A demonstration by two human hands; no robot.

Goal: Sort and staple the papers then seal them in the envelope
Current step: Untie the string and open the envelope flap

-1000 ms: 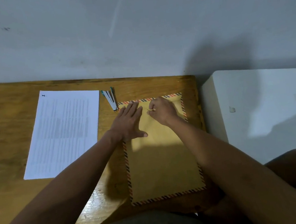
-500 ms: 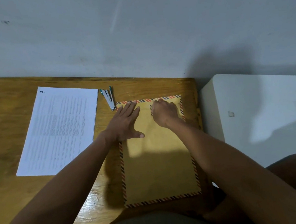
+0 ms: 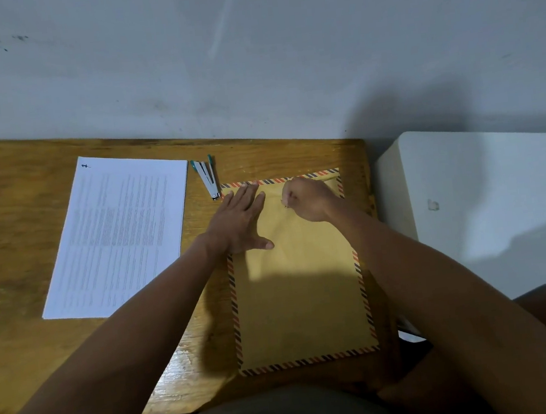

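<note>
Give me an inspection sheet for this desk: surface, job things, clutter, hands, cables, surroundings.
Surface: wooden desk, glossy near the front edge.
Job things: brown envelope with striped border, lying flat; papers left of it, apart; stapler between them, at the envelope's top left corner.
Clutter: nothing seen.
Hands: left hand flat on the envelope; right hand curled near the flap, fingers pinching something small, too small to tell.
Cables: nothing seen.
Surroundings: grey wall behind; white unit to the right.
</note>
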